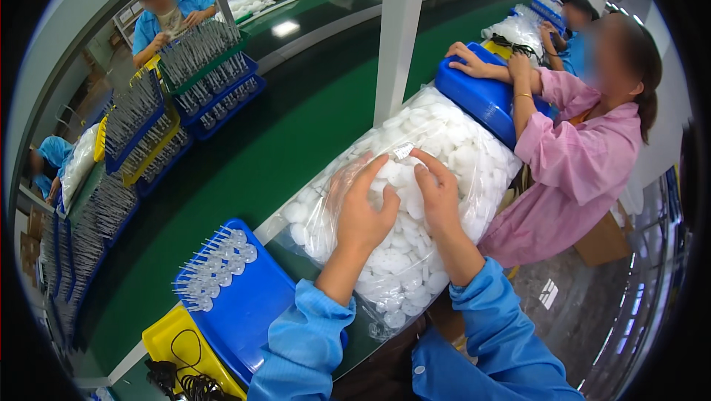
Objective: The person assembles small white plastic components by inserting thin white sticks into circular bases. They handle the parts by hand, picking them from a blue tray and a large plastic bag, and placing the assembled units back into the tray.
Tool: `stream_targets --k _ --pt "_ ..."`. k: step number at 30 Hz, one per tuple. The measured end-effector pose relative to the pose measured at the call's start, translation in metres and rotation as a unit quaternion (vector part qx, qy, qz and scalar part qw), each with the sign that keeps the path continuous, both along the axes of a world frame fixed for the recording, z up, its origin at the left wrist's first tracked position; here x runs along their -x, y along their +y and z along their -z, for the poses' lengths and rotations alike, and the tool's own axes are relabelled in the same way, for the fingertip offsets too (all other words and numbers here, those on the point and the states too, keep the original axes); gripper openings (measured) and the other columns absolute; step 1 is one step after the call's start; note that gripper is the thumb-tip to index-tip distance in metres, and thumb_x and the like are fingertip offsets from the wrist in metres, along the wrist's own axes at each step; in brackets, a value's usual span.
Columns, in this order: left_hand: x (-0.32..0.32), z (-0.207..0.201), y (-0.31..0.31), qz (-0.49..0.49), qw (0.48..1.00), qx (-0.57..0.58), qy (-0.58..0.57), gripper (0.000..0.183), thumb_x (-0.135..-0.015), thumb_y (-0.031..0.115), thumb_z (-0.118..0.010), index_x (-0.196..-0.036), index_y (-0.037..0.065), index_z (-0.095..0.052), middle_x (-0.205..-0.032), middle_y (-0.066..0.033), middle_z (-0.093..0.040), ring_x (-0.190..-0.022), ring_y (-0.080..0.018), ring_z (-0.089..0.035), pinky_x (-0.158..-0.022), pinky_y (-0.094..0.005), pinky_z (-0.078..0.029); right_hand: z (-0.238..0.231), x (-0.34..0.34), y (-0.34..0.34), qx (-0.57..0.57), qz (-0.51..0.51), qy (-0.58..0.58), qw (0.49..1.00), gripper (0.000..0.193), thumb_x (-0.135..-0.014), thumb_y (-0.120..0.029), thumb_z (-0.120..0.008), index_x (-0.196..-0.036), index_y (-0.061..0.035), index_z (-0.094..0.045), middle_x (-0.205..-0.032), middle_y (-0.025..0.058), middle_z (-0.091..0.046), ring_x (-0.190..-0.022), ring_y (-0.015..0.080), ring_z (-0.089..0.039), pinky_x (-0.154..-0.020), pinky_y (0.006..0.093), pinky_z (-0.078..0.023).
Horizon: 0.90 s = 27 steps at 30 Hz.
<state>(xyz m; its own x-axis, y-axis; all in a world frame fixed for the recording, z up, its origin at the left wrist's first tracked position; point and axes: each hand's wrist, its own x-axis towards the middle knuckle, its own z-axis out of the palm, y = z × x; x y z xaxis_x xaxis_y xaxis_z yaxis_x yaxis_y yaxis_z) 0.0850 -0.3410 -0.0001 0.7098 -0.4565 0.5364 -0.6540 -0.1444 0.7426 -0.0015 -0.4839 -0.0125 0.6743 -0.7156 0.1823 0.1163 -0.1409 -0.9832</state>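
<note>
A large clear plastic bag (pixel 415 253) full of white, round, flat pieces lies in front of me at the edge of the green belt. My left hand (pixel 366 205) rests over its left side, thumb and index finger spread apart, other fingers partly behind clear film. On the right, my right hand (pixel 438 197) reaches over the bag, index finger stretched and thumb apart from it. Between the two index fingertips sits a small white printed label (pixel 404 151); the right fingertip is at its edge. Neither hand visibly grips a piece.
A blue tray (pixel 248 301) with rows of clear, stemmed discs stands at left, over a yellow bin (pixel 167 338) beside black cable (pixel 196 385). A white post (pixel 400 38) rises behind the bag. At right, a person in pink leans on a blue bin (pixel 478 94). Stacked racks (pixel 133 123) stand across the belt.
</note>
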Motion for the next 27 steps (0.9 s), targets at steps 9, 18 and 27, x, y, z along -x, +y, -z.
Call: stream_targets --k 9,18,27 --pt "0.005 -0.005 -0.003 0.035 0.999 0.039 -0.003 0.051 -0.088 0.008 -0.068 -0.138 0.009 -0.078 -0.140 -0.0183 -0.075 -0.137 -0.0387 -0.063 -0.122 -0.0491 -0.042 0.013 0.007 -0.007 -0.060 -0.013 -0.054 0.997 0.040 -0.109 -0.020 -0.065 -0.142 0.0009 -0.074 -0.139 0.0110 -0.074 -0.128 0.0176 -0.065 -0.113 0.0325 -0.048" --pt "-0.006 -0.003 0.012 -0.003 0.991 -0.122 -0.051 0.065 -0.092 0.022 -0.077 -0.154 0.009 -0.066 -0.163 -0.0281 -0.057 -0.147 -0.0458 -0.053 -0.127 -0.0540 -0.038 0.008 0.003 -0.003 0.007 -0.006 0.005 1.000 0.044 -0.110 -0.022 -0.065 -0.145 0.0038 -0.070 -0.143 0.0153 -0.073 -0.135 0.0218 -0.063 -0.118 0.0348 -0.045" --pt "-0.001 -0.011 0.018 0.018 0.989 -0.145 -0.023 0.071 -0.091 0.025 -0.079 -0.157 0.008 -0.063 -0.168 -0.0287 -0.051 -0.153 -0.0477 -0.047 -0.131 -0.0540 -0.033 0.009 0.003 -0.003 0.000 -0.007 0.008 1.000 0.045 -0.108 -0.020 -0.066 -0.147 0.0036 -0.068 -0.146 0.0169 -0.071 -0.137 0.0230 -0.062 -0.119 0.0358 -0.044"
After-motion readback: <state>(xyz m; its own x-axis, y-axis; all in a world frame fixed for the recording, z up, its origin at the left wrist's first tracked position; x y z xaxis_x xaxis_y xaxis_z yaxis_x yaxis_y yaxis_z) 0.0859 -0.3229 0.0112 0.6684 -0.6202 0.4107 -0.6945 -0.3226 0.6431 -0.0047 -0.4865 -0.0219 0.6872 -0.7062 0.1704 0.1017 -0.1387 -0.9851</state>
